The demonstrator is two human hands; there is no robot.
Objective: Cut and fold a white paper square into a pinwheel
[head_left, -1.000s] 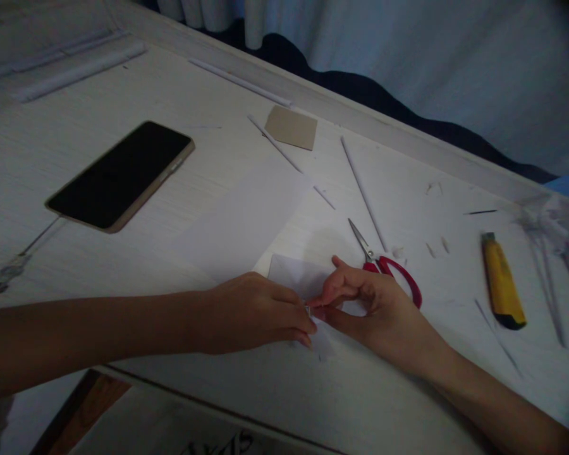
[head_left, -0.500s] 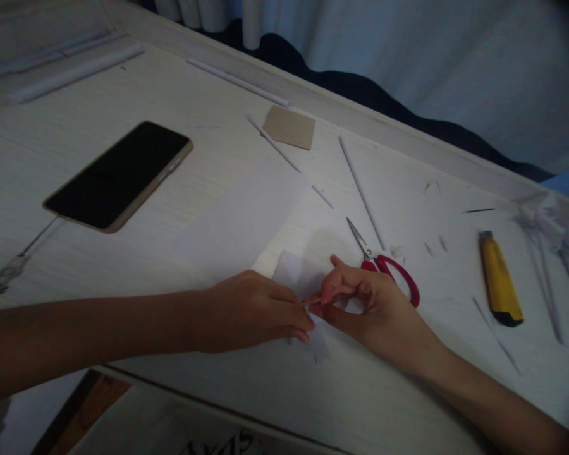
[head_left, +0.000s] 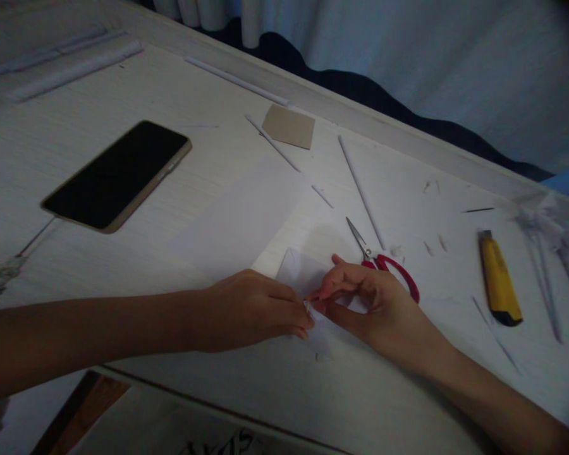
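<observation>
A small piece of folded white paper (head_left: 302,268) lies at the front of the table, partly covered by my hands. My left hand (head_left: 260,314) comes in from the left, its fingers closed on the paper's middle. From the right, my right hand (head_left: 367,297) pinches with thumb and forefinger at the same spot. A tiny bit shows between the two sets of fingertips, too small to name. Just behind my right hand lie scissors (head_left: 389,264) with red handles, the blades pointing away.
A white paper sheet (head_left: 239,218) lies beyond my left hand, with a phone (head_left: 118,174) to its left. Rolled paper sticks (head_left: 360,189), a cardboard piece (head_left: 289,126) and a yellow cutter (head_left: 499,278) lie around. Crumpled paper (head_left: 550,218) is far right; a raised rim (head_left: 341,120) edges the back.
The folded paper has turned or shifted slightly under my fingers. Both hands stay almost in place, fingertips still together.
</observation>
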